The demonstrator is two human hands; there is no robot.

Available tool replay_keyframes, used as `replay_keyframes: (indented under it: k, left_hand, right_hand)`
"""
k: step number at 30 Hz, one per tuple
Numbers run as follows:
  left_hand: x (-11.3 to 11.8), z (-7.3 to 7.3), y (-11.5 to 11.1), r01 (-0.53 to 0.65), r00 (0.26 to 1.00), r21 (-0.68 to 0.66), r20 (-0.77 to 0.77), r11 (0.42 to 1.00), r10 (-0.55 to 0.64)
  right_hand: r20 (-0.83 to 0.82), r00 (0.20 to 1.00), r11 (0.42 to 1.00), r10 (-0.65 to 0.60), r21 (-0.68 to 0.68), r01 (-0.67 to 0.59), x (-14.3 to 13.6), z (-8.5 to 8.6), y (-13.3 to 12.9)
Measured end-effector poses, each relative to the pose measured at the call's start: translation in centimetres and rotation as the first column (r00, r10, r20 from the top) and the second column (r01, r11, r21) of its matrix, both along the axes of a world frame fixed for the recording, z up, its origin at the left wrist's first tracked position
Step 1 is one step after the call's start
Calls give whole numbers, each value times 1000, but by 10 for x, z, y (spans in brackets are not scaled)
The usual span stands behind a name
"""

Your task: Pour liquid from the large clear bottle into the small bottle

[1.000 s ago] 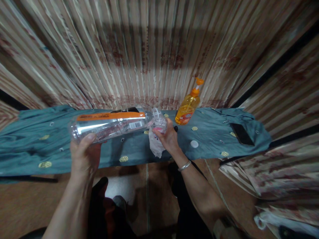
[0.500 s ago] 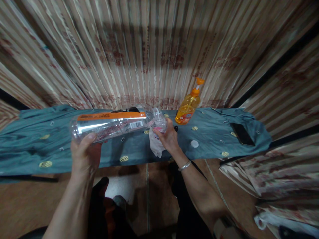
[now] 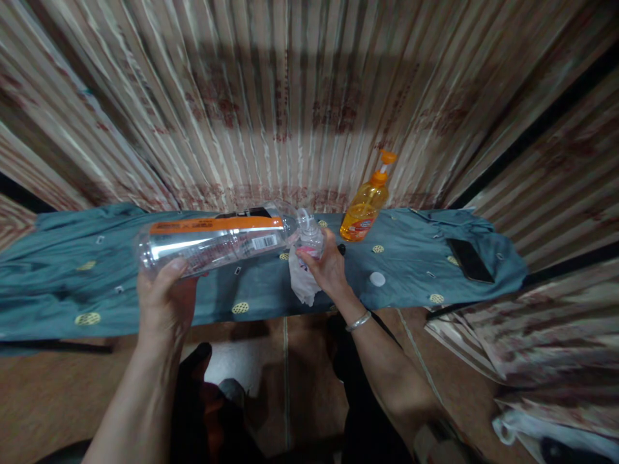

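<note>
My left hand (image 3: 167, 293) is closed around the base end of a large clear plastic bottle (image 3: 213, 243) with an orange and silver label. That bottle lies nearly level in the air, its neck pointing right. Its mouth meets the top of a small clear bottle (image 3: 309, 242) with a pink label. Gripping the small bottle is my right hand (image 3: 327, 263), fingers wrapped round its side. A crumpled white tissue or cloth (image 3: 304, 283) hangs below the small bottle, against the same hand. Whether any liquid passes between the bottles I cannot make out.
Behind my right hand stands a pump bottle (image 3: 362, 212) of orange liquid. A white round cap (image 3: 377, 279) and a black phone (image 3: 470, 260) lie on the teal cloth (image 3: 406, 258) covering the narrow table. A pleated curtain (image 3: 290, 96) hangs close behind.
</note>
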State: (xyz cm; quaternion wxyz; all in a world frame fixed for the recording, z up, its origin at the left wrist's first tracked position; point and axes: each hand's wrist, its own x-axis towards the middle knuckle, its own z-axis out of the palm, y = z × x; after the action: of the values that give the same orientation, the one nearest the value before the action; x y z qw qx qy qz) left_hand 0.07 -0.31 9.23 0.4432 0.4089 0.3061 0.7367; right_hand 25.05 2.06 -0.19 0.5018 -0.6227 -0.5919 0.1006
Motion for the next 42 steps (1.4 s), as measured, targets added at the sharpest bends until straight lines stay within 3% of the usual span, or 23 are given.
replay_keyframes:
  k: [42]
  left_hand:
    - [0, -1, 3, -4, 1000, -4, 10, 1000, 4]
  right_hand:
    - [8, 1000, 1000, -7, 1, 7, -1, -1, 0]
